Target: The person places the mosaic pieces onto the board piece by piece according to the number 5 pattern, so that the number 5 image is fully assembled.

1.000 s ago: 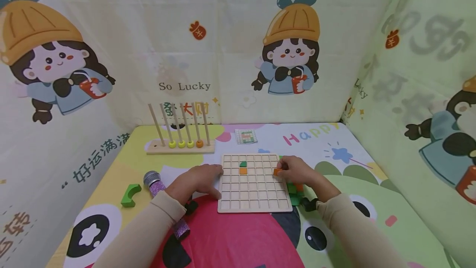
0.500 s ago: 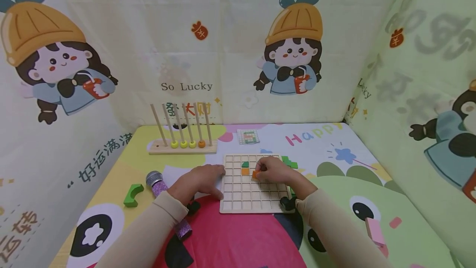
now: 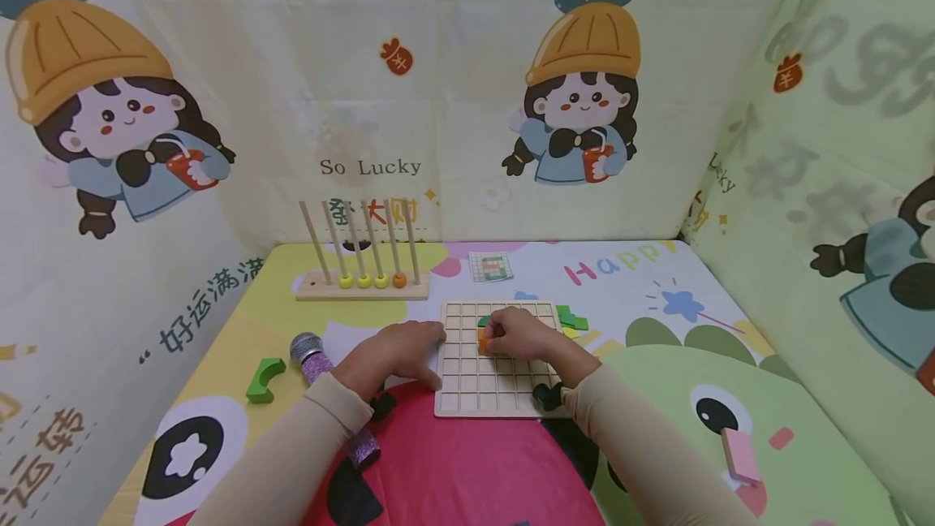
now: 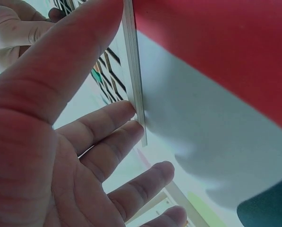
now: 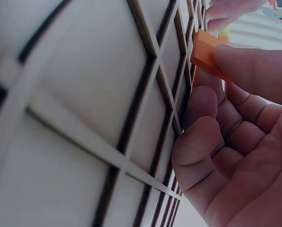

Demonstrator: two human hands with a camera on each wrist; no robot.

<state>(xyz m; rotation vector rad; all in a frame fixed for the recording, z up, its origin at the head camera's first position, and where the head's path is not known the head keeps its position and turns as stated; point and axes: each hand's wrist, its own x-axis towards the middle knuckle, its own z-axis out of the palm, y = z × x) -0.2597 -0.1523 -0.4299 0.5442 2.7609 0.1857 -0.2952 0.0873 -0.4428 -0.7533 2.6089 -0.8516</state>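
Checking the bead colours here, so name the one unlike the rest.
The orange bead, rightmost on the peg stand; the other three beads are yellow.

Facing me, far left: wooden peg rack (image 3: pixel 362 294) bearing yellow beads (image 3: pixel 364 282) and an orange bead (image 3: pixel 399 280). Nearer me: purple microphone (image 3: pixel 316 365), green arch block (image 3: pixel 260 381) beside it. At my right: pink block (image 3: pixel 741 456).

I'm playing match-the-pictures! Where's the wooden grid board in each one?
Head: the wooden grid board lies just right of centre, below the middle.
Left wrist: the wooden grid board shows nearly edge-on in the upper middle.
Right wrist: the wooden grid board fills the left side, up close.
Shared landmark: the right hand, over the board in head, top left in left wrist, at the right in right wrist.
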